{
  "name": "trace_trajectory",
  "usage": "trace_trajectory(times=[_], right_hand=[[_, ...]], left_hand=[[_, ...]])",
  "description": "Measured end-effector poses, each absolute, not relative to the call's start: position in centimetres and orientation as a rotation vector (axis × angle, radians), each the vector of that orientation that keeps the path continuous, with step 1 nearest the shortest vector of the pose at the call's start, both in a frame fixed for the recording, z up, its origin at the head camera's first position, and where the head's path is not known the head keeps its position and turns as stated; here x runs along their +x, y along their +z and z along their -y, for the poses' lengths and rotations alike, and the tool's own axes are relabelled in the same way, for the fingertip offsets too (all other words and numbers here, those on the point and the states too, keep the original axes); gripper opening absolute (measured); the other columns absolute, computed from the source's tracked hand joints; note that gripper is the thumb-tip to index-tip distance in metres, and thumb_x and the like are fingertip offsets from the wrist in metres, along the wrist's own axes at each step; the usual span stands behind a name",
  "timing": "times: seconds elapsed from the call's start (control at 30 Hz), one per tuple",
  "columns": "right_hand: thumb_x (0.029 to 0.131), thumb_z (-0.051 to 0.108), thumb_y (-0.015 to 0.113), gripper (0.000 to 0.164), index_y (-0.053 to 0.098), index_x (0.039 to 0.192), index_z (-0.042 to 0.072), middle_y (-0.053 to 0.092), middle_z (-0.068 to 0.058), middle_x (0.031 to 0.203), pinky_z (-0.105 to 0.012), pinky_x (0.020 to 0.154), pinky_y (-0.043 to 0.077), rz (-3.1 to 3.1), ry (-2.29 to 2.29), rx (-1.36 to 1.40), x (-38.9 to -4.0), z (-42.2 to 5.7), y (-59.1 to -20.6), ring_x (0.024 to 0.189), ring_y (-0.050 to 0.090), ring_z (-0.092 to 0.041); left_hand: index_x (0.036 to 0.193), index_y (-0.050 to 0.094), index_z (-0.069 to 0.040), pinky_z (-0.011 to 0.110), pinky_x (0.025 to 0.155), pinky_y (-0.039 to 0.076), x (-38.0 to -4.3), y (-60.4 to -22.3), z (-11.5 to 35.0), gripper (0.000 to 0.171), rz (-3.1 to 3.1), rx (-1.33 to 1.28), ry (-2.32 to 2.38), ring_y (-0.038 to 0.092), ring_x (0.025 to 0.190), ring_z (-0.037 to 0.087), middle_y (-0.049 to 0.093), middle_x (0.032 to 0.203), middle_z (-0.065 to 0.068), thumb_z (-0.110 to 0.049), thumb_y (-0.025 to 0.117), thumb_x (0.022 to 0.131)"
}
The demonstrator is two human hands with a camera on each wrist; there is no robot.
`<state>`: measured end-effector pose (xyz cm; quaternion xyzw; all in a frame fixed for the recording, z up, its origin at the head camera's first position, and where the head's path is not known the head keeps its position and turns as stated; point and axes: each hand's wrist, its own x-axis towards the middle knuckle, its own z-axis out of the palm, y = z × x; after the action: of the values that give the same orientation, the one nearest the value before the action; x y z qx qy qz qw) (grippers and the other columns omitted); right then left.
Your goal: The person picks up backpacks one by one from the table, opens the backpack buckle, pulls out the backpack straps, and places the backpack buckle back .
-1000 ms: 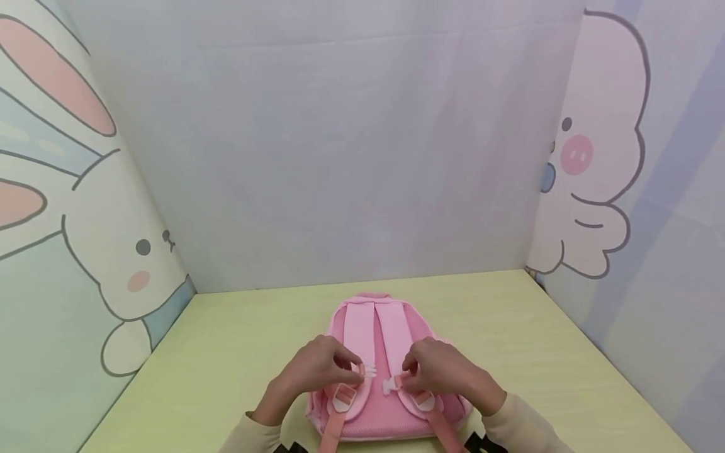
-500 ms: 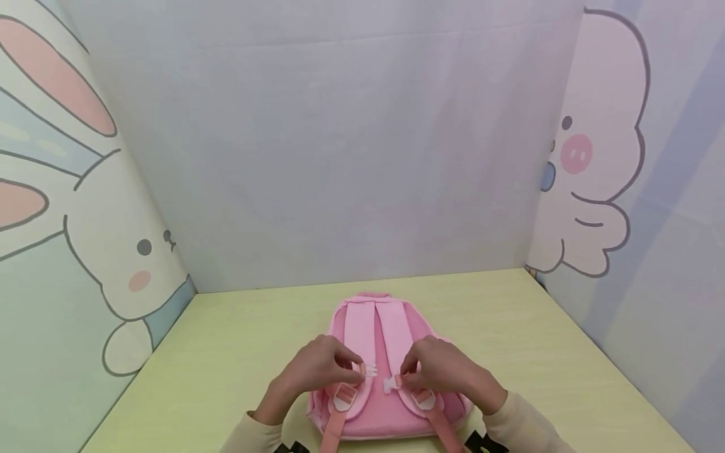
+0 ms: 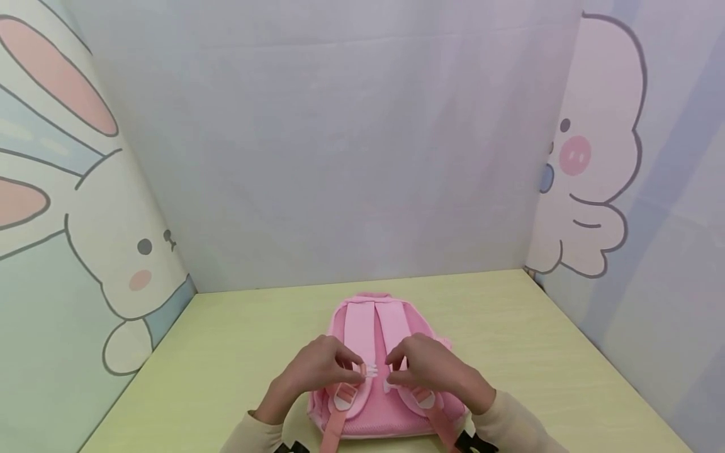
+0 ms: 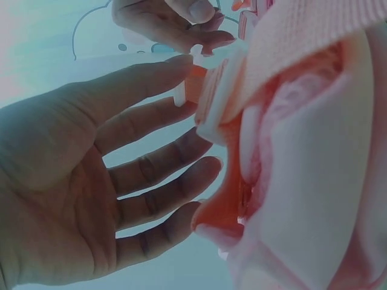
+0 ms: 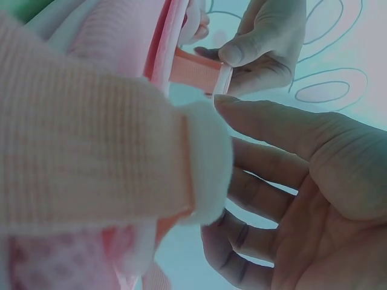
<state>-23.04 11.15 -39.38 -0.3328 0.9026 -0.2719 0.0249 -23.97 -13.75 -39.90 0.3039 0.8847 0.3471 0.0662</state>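
Observation:
A small pink backpack (image 3: 381, 415) lies with its shoulder straps upward. My left hand (image 3: 323, 365) pinches the orange webbing of a white pronged buckle half (image 3: 371, 370) between thumb and fingers. In the left wrist view, that webbing (image 4: 195, 84) shows between my thumb and index finger. My right hand (image 3: 433, 365) is at the white socket half (image 3: 387, 385), its thumb partly covering it. Thumb and index finger stand apart there; whether they grip the socket half is hidden. The two buckle halves are separate, a short gap between them.
White strap adjusters (image 3: 344, 397) sit below both hands, with orange webbing (image 3: 333, 431) running toward me. The backpack lies on a pale yellow-green table (image 3: 238, 352). A plain back wall (image 3: 362, 157) and side walls with cartoon animals enclose it.
My right hand has slid left, from the orange webbing to over the socket half, and its thumb and index finger have parted. The left hand stays nearly still, holding its webbing.

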Motion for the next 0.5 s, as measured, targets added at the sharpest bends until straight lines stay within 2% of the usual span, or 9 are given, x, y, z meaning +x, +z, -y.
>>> trace_trajectory(times=[0.27, 0.5], right_hand=[[0.082, 0.015, 0.082, 0.024, 0.078, 0.105, 0.007, 0.073, 0.003, 0.087, -0.022, 0.055, 0.047, -2.779, -0.865, -1.035, -23.2, -9.6, -38.8, 0.062, 0.054, 0.000], [0.080, 0.017, 0.084, 0.029, 0.078, 0.107, 0.010, 0.073, 0.001, 0.090, -0.022, 0.057, 0.048, -2.783, -0.835, -0.985, -23.3, -8.7, -39.0, 0.065, 0.056, -0.001]], left_hand=[[0.096, 0.082, -0.017, 0.021, 0.050, 0.041, -24.1, -39.9, 13.8, 0.014, -2.661, 0.892, 1.056, 0.055, 0.059, 0.002, 0.067, 0.070, -0.012, -0.022, 0.082, 0.083], [0.097, 0.082, -0.017, 0.021, 0.051, 0.042, -24.1, -39.8, 13.9, 0.015, -2.660, 0.892, 1.050, 0.055, 0.058, 0.002, 0.067, 0.070, -0.012, -0.023, 0.082, 0.083]])
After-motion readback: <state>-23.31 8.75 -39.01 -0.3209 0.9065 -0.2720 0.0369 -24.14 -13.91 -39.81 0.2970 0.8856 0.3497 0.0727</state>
